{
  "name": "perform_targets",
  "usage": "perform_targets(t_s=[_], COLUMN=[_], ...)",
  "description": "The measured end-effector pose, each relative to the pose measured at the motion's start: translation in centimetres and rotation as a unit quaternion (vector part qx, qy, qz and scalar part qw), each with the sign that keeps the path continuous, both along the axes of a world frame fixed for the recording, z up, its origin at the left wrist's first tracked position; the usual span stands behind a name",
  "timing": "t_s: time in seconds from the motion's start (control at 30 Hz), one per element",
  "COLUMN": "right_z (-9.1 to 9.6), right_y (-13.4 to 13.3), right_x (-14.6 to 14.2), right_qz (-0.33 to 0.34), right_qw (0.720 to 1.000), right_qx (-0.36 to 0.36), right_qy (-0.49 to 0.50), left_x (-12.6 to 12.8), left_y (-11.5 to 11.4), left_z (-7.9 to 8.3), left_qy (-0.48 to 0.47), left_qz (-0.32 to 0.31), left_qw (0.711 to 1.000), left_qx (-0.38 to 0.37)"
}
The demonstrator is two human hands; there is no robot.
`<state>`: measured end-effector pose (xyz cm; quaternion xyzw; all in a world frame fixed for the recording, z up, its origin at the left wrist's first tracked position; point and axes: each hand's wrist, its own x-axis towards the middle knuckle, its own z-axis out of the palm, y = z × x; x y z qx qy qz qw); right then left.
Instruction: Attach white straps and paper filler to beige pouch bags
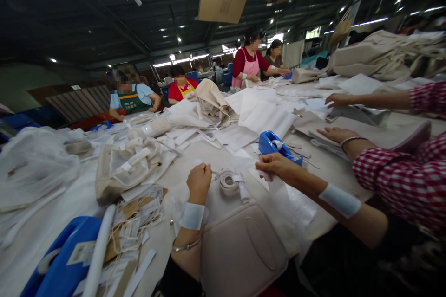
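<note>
My left hand [199, 182] is closed in a fist, pinching something thin that I cannot make out, just left of a rolled strap with a buckle [230, 182]. My right hand [275, 166] is closed on a piece of thin white wrapping paper [296, 199] that drapes toward me over the table. A beige handbag [240, 250] lies flat right in front of me, under both wrists. A blue tape dispenser [277, 146] stands just beyond my right hand. Both wrists carry white tape bands.
A co-worker in a red checked sleeve [404, 181] at my right lays both hands on flat beige pieces. Several other people work along the far side. Heaps of white wrapping and beige bags [128, 167] cover the table; a blue bin [66, 260] and tags [132, 227] sit near left.
</note>
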<state>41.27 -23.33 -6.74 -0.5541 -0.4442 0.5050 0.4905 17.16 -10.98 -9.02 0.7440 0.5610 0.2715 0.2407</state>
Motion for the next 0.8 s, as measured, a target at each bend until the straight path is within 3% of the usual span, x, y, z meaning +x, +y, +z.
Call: perform_targets(t_s=[0.17, 0.33, 0.6, 0.8], right_z=[0.7, 1.0, -4.0, -4.7], right_y=[-0.6, -1.2, 2.5, 5.7], right_x=[1.8, 2.6, -0.7, -5.4], right_qz=[-0.053, -0.153, -0.049, 0.051], right_qw=[0.998, 0.972, 0.983, 0.990], right_qx=[0.007, 0.109, 0.049, 0.078], right_qy=[-0.030, -0.140, -0.171, -0.111], left_x=[0.7, 0.8, 0.1, -0.9], left_y=[0.2, 1.0, 0.5, 0.0], left_z=[-1.2, -2.0, -1.2, -0.4], left_qy=[0.171, 0.226, 0.191, 0.110], left_qz=[-0.085, -0.171, -0.157, -0.142], left_qw=[0.980, 0.957, 0.967, 0.983], left_qx=[-0.046, -0.068, -0.059, -0.040])
